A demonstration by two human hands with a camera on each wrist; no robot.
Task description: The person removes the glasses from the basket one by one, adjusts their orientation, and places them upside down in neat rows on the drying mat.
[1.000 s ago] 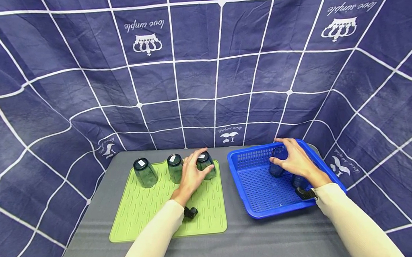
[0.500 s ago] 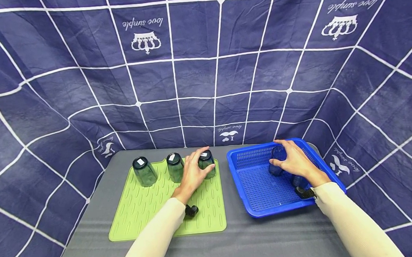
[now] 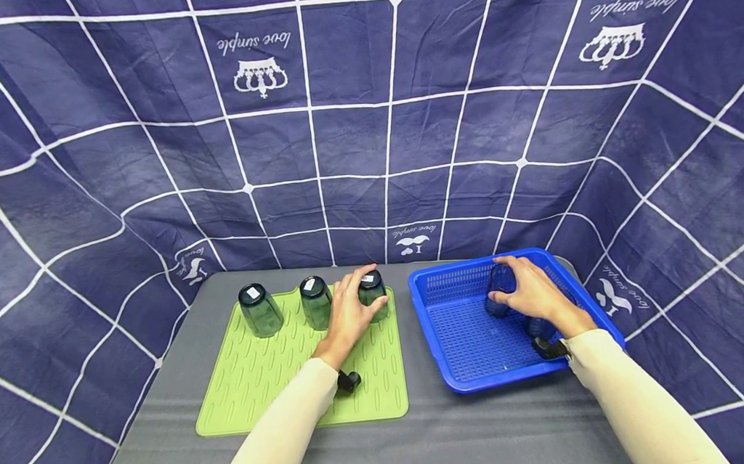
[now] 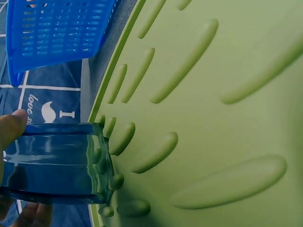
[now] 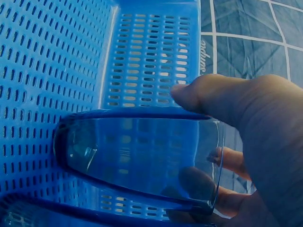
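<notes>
My left hand [image 3: 349, 308] grips an upside-down drinking glass [image 3: 373, 295] at the back right corner of a green drying mat [image 3: 272, 385]. The left wrist view shows the thumb and fingers on opposite sides of this glass [image 4: 52, 163], near its base, with its rim down at the mat. Inside a blue basket [image 3: 453, 386], my right hand [image 3: 534, 293] holds another glass [image 3: 498, 302] by its upper part, thumb on one side and fingers on the other. In the right wrist view that glass [image 5: 137, 151] stands upright, its base on the basket floor.
Two more upside-down glasses, one at the far left [image 3: 262, 313] and one in the middle [image 3: 316, 305], stand along the mat's back edge. A further glass [image 3: 537, 327] sits in the basket below my right wrist. A patterned blue cloth [image 3: 352, 146] rises behind the grey table [image 3: 441, 445].
My left hand and its glass have shifted slightly to the right over the mat. The right hand and the glass in the basket stay almost in place.
</notes>
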